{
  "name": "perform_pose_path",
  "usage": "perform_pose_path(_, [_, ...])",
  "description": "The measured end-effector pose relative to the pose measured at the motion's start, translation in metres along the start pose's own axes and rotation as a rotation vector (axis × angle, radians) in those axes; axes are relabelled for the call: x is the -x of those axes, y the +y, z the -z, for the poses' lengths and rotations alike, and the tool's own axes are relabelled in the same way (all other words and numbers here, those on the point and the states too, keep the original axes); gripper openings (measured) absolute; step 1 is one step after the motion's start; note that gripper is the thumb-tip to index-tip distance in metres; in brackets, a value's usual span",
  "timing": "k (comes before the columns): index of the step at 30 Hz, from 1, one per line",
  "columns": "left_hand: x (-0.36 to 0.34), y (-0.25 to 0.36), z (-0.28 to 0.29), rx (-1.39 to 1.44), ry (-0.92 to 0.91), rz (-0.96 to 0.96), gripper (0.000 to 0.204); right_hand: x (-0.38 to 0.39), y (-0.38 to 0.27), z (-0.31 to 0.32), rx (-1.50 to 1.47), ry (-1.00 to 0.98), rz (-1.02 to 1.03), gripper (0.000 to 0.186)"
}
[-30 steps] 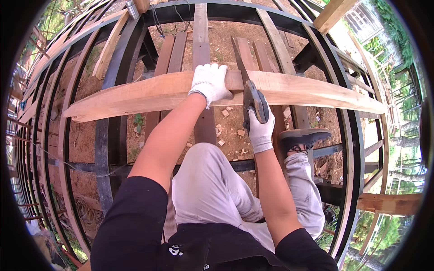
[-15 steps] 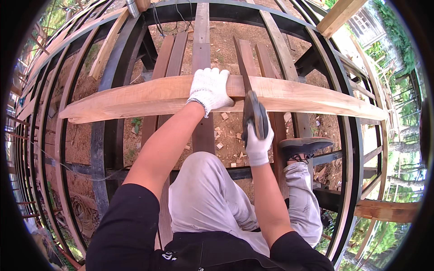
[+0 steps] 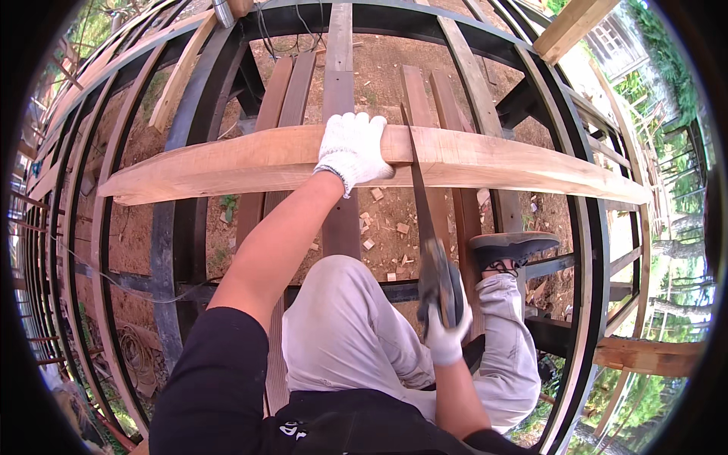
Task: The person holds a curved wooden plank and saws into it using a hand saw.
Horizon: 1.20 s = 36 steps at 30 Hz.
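Observation:
A long, thick wooden beam [image 3: 250, 163] lies crosswise in front of me over the frame. My left hand [image 3: 353, 148], in a white knit glove, presses on its top and grips it near the middle. My right hand [image 3: 447, 330], gloved in white and dark grey, is closed round the dark handle of a handsaw [image 3: 422, 189]. The saw's long blade crosses the beam just right of my left hand, and its far tip shows a little past the beam. How deep the blade sits in the wood is hard to tell.
Dark metal joists [image 3: 182, 243] topped with wood strips surround me. Reddish-brown boards [image 3: 417, 98] run away beneath the beam. Wood offcuts [image 3: 369, 244] litter the dirt ground below. My shoe [image 3: 512, 246] rests right of the saw. Cables [image 3: 265, 34] hang at the far side.
My right hand has pulled the saw back toward me, so more blade shows on the near side of the beam. My left hand has stayed in place.

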<state>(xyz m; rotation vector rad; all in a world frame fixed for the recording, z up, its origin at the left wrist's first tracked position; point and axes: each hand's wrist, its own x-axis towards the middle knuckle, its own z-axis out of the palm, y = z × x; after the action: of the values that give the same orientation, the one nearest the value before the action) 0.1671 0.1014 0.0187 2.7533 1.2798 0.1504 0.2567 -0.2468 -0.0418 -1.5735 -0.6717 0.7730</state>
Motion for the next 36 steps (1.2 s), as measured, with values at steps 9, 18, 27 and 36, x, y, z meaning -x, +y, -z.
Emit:
perform_pose_path(9, [-0.009,-0.003,-0.006,0.020,-0.002,-0.019,0.086,-0.116,-0.015,-0.048,0.159,0.051,0.276,0.056])
perform_pose_path(18, [0.001,-0.004,0.004,-0.025,-0.053,0.022,0.080,0.031,-0.022,0.007,0.016,-0.040,0.013,0.064])
perform_pose_path(27, [-0.010,0.009,-0.014,0.007,-0.005,-0.018,0.085,-0.134,-0.008,-0.048,0.274,0.104,0.387,0.054])
perform_pose_path(36, [0.000,-0.006,-0.004,-0.026,0.066,-0.024,0.083,0.052,-0.015,0.018,0.083,-0.025,0.119,0.066])
